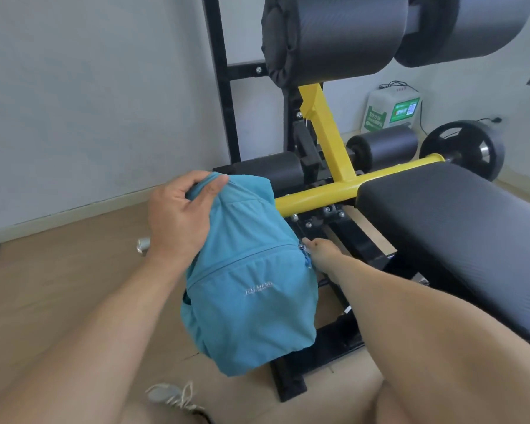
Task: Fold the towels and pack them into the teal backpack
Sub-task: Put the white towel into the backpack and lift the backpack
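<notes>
A white shoe (pixel 178 396) lay on the floor just below the teal backpack (pixel 245 283). The backpack hung in the air, soft and crumpled, with a closed front pocket zip and a small pale logo under it. At the backpack's right edge the right hand (pixel 322 252) pinched the zipper pull (pixel 303 247). At its top the left hand (pixel 181 215) gripped a bunch of the fabric, so the bag dangled beneath that fist. Beyond the backpack stood a black padded bench (pixel 447 228) with a yellow frame (pixel 322 194).
</notes>
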